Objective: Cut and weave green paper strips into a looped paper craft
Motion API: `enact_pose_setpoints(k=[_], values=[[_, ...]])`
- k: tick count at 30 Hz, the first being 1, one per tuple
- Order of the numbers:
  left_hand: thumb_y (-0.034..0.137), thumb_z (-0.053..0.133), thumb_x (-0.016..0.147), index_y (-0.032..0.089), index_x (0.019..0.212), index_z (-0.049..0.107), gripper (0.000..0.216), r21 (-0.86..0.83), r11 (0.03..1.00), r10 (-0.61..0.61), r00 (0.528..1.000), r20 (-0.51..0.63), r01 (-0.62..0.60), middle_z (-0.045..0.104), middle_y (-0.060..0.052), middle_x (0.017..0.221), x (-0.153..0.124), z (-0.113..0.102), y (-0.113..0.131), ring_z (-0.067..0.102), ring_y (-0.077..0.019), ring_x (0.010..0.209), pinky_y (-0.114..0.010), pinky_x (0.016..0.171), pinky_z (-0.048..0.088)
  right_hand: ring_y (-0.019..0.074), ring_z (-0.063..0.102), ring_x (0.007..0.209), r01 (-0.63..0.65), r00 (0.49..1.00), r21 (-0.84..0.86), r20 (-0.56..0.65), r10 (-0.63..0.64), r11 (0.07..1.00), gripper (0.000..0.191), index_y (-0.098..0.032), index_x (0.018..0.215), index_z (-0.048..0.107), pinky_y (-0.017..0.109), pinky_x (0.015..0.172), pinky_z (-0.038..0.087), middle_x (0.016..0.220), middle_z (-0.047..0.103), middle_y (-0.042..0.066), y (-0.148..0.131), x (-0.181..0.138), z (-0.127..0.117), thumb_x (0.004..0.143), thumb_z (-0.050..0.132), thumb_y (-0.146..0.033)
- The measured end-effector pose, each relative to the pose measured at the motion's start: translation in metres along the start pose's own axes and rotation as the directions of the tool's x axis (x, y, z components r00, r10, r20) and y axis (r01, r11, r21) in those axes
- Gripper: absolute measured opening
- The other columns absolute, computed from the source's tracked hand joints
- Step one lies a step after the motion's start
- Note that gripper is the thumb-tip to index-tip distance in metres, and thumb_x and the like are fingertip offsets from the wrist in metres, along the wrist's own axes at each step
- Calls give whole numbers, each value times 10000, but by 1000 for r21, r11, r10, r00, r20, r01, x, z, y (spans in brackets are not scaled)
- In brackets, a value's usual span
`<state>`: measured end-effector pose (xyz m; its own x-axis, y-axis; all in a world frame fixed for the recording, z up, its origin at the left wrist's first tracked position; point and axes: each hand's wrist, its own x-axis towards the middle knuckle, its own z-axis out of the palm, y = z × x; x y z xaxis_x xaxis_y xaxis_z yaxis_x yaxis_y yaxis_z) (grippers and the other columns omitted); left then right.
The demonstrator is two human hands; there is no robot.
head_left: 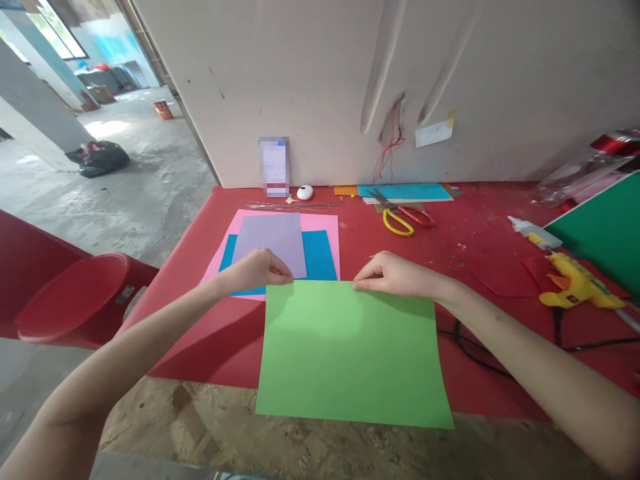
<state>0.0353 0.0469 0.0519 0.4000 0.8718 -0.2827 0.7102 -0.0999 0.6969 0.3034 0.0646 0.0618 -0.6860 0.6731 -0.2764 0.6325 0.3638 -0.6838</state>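
A sheet of green paper (350, 353) hangs over the front part of the red table, its near edge reaching over the bare board. My left hand (263, 269) pinches its far edge toward the left. Further right along that same edge, my right hand (387, 272) is also closed on the paper. Just beyond my left hand lies a stack of sheets: a lavender sheet (273, 240) on top, a blue sheet (320, 253) under it and a pink sheet (320, 221) at the bottom.
Scissors (397, 221) lie near coloured strips (405, 192) along the wall. A phone (275, 167) leans beside a white mouse-like object (305, 193). To the right are a glue bottle (535, 233), a yellow glue gun (583, 283) and its black cable. A red chair (85, 293) stands left.
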Motion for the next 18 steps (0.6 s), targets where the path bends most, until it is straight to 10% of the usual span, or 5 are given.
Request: enact_pose_setpoints(k=[9, 13, 18], values=[[288, 603, 697, 183, 788, 724, 184, -61, 995, -81, 996, 27, 82, 725, -22, 848, -5, -13, -11, 644, -168, 816, -235, 727, 490, 78, 404, 517, 17, 1000, 64, -10, -16, 998, 205, -162, 548, 605, 233, 577, 342, 526, 474, -42, -6, 0, 4, 724, 563, -259], [245, 547, 713, 171, 790, 699, 186, -30, 1000, 10, 999, 45, -8, 712, -10, 822, -6, 1, 4, 621, -134, 748, -200, 668, 464, 144, 575, 740, 4, 986, 131, -168, 18, 991, 183, -143, 825, 679, 253, 681, 416, 829, 677, 58, -22, 13, 27, 751, 540, -236], [209, 472, 728, 169, 813, 674, 223, 131, 981, 130, 988, 84, -140, 661, 16, 705, -13, 14, 23, 520, -86, 595, -178, 559, 377, 127, 572, 661, 20, 978, 207, -209, 24, 978, 140, -134, 714, 685, 222, 601, 409, 710, 675, 37, -41, 29, 54, 695, 546, -146]])
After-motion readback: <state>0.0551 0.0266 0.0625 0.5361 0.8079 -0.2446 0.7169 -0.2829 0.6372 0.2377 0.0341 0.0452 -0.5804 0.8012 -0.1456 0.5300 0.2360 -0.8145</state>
